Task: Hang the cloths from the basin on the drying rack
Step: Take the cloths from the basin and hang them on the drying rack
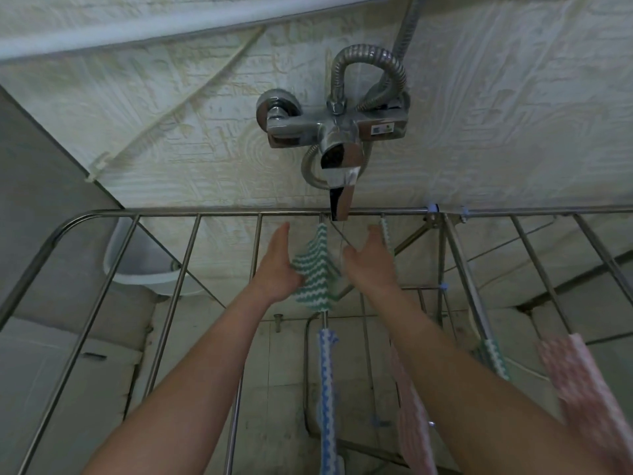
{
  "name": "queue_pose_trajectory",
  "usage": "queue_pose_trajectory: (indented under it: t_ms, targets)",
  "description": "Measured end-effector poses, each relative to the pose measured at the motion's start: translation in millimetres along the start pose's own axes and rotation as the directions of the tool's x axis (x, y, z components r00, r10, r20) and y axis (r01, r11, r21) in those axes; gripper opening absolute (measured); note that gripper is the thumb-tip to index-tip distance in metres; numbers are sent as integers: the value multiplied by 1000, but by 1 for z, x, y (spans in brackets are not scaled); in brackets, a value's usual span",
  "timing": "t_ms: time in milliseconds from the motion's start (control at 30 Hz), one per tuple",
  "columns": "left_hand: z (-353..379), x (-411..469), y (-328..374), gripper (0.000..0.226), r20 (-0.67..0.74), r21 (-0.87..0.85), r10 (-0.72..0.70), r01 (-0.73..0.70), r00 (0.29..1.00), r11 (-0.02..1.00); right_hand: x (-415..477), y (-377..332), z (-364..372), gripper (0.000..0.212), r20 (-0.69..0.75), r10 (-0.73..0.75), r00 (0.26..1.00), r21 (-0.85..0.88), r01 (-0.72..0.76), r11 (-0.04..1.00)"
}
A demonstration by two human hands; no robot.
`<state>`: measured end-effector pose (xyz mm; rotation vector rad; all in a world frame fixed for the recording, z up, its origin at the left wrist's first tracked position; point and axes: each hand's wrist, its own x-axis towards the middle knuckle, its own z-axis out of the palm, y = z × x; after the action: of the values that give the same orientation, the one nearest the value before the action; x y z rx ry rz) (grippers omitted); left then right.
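Note:
A green-and-white zigzag cloth [317, 265] drapes over a far bar of the steel drying rack [191, 255], under the tap. My left hand [277, 265] lies flat against the cloth's left side, fingers straight. My right hand [371, 260] is on its right side, with the thumb pointing toward the cloth and the fingers stretched up; contact there is unclear. A second strip of green cloth [386, 234] shows behind my right fingers. The white basin [137, 269] sits below the rack at the left, and its inside is hidden.
Hung on nearer bars are a blue-and-white cloth [327, 389], a pink patterned cloth [411, 416], another green cloth [495, 358] and a pink cloth [582, 389] at the right. A chrome tap [339, 145] with a hose juts from the wall just above the rack's far rail.

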<state>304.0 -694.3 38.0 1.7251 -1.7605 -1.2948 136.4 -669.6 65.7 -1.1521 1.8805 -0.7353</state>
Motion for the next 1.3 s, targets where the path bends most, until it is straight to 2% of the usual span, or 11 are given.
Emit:
queue_pose_trajectory:
  t_ms: [100,200,267,400,467,567,633,800,967,1100,1300]
  targets:
    - [8,-5,0,88,-110,247,42,-14,993,969,-7,7,9,47,120,-51,991,-133,67,989]
    - [15,-23,12,49,-161,110,152,-135,975,985,-15,11,18,29,167,-53,984,-71,66,995]
    - [19,-33,20,39,-106,-41,148,-153,983,987,-19,10,21,23,134,-90,987,-53,98,994]
    - [24,-38,22,52,-8,-156,115,-115,993,981,-27,11,10,39,164,-263,951,-207,293,933]
    - [25,-37,21,60,20,-129,92,-88,996,988,-30,16,-6,41,72,-328,942,-338,332,881]
    - [23,-36,21,64,36,-98,72,-68,997,993,-33,31,-37,39,-123,-245,962,-444,167,880]
    - [23,-35,23,69,54,-2,110,-110,992,994,-35,44,-50,35,-98,-102,990,-479,42,877]
    - [32,-26,32,80,87,254,186,-202,979,946,-40,65,-41,16,-69,-59,996,-496,17,868]
    - [38,-14,40,89,94,387,129,-156,987,909,-43,62,-38,18,-107,-93,990,-542,20,840]
    - [42,-9,44,97,123,384,77,-119,989,916,-43,62,-41,23,-63,-81,995,-541,34,840]
    - [40,-9,42,99,131,301,59,-96,990,949,-57,71,-53,56,4,-126,992,-472,113,874]
